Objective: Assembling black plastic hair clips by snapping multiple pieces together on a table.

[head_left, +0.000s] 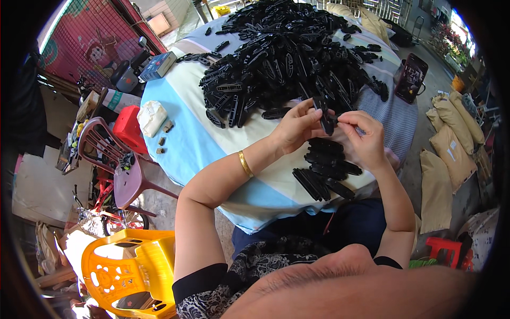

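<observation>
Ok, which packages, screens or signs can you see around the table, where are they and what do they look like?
Phone: right table edge, propped upright, dark rectangular screen, reddish case.
Box: left table edge, small, flat, dark blue with a light patch.
White bag: left edge nearer the person, crumpled, white.
Banner: behind the table, upper left, red with a cartoon figure.
Sacks: on the floor at right, tan, stuffed.

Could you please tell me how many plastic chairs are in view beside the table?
2: a maroon chair left of the table, and a yellow chair below it, at lower left. Others may be hidden.
</observation>
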{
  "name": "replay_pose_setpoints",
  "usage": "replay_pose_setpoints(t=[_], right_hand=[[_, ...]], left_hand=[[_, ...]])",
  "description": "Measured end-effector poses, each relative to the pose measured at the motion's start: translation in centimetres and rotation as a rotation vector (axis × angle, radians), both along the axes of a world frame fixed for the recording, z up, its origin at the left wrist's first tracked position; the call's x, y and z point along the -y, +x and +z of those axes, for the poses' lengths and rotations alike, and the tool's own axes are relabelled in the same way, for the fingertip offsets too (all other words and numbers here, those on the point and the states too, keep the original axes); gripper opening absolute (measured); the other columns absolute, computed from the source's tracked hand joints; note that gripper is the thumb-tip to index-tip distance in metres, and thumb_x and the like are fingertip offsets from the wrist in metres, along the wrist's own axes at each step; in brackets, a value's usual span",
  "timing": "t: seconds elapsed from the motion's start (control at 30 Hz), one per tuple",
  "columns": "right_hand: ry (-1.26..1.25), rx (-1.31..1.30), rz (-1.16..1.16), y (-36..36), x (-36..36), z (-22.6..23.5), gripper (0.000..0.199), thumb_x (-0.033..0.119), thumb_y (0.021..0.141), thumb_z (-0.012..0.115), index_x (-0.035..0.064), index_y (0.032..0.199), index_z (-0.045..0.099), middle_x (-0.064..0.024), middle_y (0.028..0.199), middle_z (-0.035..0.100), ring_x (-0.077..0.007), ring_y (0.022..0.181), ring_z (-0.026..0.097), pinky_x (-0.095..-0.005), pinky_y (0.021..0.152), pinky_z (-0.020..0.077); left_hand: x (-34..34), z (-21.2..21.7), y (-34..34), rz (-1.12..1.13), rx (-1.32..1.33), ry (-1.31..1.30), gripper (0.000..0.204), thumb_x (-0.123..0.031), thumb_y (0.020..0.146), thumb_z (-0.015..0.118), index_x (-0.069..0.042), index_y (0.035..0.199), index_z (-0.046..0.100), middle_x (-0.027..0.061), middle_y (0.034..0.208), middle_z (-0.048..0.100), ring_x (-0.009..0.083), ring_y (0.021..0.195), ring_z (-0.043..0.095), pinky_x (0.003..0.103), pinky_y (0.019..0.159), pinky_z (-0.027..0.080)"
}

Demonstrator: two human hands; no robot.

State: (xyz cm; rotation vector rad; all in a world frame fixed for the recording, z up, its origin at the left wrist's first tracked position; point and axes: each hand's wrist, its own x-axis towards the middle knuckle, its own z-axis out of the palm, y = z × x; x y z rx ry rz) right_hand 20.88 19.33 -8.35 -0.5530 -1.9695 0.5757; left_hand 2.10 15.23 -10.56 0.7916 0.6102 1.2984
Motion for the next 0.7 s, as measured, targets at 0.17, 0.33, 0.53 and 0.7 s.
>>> replay_pose_setpoints(t=[0.17, 0.33, 0.53, 0.7], right_hand=[[0.320, 0.076, 0.067, 0.0, -0.2, 0.3, 0.013, -0.007, 0.070, 0.065, 0.0017, 0.080, 0.066, -0.0083, 0.081, 0.065, -0.0238, 0.075, 0.061, -0.0285, 0.065, 0.0502], [0.445, 0.129, 0.097, 0.1, 0.0, 0.9, 0.018, -0.008, 0.064, 0.065, 0.0032, 0.078, 0.066, -0.0061, 0.081, 0.066, -0.0235, 0.079, 0.061, -0.0302, 0.065, 0.0516], [0.569, 0.208, 0.107, 0.3, -0.2, 0.8, 0.018, -0.006, 0.061, 0.065, 0.0033, 0.077, 0.066, -0.0053, 0.082, 0.065, -0.0231, 0.082, 0.061, -0.0305, 0.066, 0.0528], [0.618, 0.269, 0.075, 0.5, -0.2, 1.0, 0.016, 0.000, 0.066, 0.066, 0.0021, 0.082, 0.065, -0.0068, 0.086, 0.065, -0.0251, 0.085, 0.061, -0.0328, 0.070, 0.0525]], left_hand=[[-0.3, -0.3, -0.7, -0.124, -0.035, -0.065, 0.029, -0.017, 0.096, 0.045, -0.001, 0.120, 0.048, 0.0111, 0.102, 0.061, 0.0196, 0.085, 0.064, 0.028, 0.072, 0.055], [0.0, -0.1, -0.5, -0.173, -0.189, -0.152, 0.027, -0.021, 0.095, 0.049, 0.002, 0.107, 0.057, 0.0106, 0.089, 0.065, 0.0184, 0.070, 0.066, 0.022, 0.055, 0.054], [-0.2, 0.5, -1.0, -0.241, -0.318, -0.189, 0.029, -0.022, 0.093, 0.054, 0.004, 0.106, 0.057, 0.0123, 0.089, 0.065, 0.0174, 0.070, 0.066, 0.021, 0.053, 0.052], [0.3, 1.5, -1.0, -0.236, -0.428, -0.061, 0.041, -0.007, 0.083, 0.065, 0.007, 0.119, 0.051, 0.0118, 0.101, 0.063, 0.0162, 0.085, 0.065, 0.026, 0.073, 0.054]])
